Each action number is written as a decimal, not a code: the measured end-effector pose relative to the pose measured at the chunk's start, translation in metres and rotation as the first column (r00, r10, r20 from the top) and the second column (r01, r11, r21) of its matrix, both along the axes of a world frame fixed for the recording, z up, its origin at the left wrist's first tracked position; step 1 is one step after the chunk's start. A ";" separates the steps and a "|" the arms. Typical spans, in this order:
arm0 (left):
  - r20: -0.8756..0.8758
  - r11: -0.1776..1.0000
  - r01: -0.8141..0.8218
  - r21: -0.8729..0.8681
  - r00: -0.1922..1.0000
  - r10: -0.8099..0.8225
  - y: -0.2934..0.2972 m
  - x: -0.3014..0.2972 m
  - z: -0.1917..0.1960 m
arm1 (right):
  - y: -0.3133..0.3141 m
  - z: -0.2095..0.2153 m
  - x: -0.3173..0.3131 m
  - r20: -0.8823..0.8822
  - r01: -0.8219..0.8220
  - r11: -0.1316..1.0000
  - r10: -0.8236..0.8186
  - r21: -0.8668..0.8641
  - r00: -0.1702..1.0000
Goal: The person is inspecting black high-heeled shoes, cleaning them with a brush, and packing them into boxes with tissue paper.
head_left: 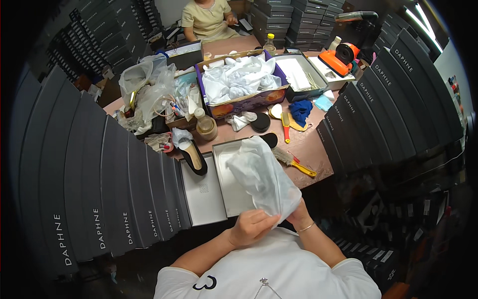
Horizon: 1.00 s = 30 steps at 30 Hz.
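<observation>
A thin white translucent bag (pixel 264 172) hangs slanting in front of me, over the open grey shoebox. My left hand (pixel 255 227) pinches its near end between thumb and fingers. On the other side my right hand (pixel 299 216) grips the same end, its fingers partly hidden by the bag. Whether anything lies inside the bag I cannot tell. A black flat shoe (pixel 194 158) with white stuffing at one end rests on the left half of the shoebox (pixel 205 208). Past the bag's far end shows a black rounded piece (pixel 270 139), partly covered.
Tall stacks of dark shoeboxes flank me at left (pixel 99 184) and right (pixel 393 99). On the table are a purple carton (pixel 244 103) of white paper, a glass jar (pixel 206 128), a yellow-handled brush (pixel 301 167), and a red-handled brush (pixel 286 130). A person (pixel 206 20) sits opposite.
</observation>
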<state>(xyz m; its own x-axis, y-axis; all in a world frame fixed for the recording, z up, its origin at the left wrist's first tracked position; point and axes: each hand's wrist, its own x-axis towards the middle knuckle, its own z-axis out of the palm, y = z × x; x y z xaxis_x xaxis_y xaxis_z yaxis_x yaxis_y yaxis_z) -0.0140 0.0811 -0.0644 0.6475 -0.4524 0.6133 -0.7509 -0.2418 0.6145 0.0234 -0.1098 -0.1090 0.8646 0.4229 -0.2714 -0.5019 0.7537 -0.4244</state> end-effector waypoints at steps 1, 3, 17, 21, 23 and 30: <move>-0.007 0.995 -0.080 -0.059 0.997 0.080 0.004 0.001 -0.001 | 0.003 -0.001 -0.002 0.122 0.019 0.984 0.003 -0.176 0.993; -0.027 0.954 -0.232 -0.191 0.973 0.231 0.005 0.007 -0.004 | 0.001 -0.001 -0.002 0.358 0.128 0.854 0.072 -0.505 0.931; -0.738 0.454 -0.585 -0.672 0.480 -0.475 0.031 0.043 -0.034 | 0.009 -0.005 -0.017 0.692 0.584 0.380 0.488 -0.717 0.532; -0.919 0.891 -0.238 -0.387 0.178 -0.352 0.005 -0.002 -0.063 | 0.017 -0.019 -0.006 0.714 0.565 0.439 0.473 -0.699 0.516; -0.831 0.828 -0.288 -0.480 0.450 -0.326 -0.006 -0.003 -0.066 | 0.018 -0.035 -0.007 0.598 0.401 0.458 0.466 -0.793 0.652; -0.753 0.939 0.343 -0.037 0.608 -0.252 0.047 0.007 -0.047 | 0.016 -0.056 0.005 0.646 0.802 0.041 0.618 -0.595 0.448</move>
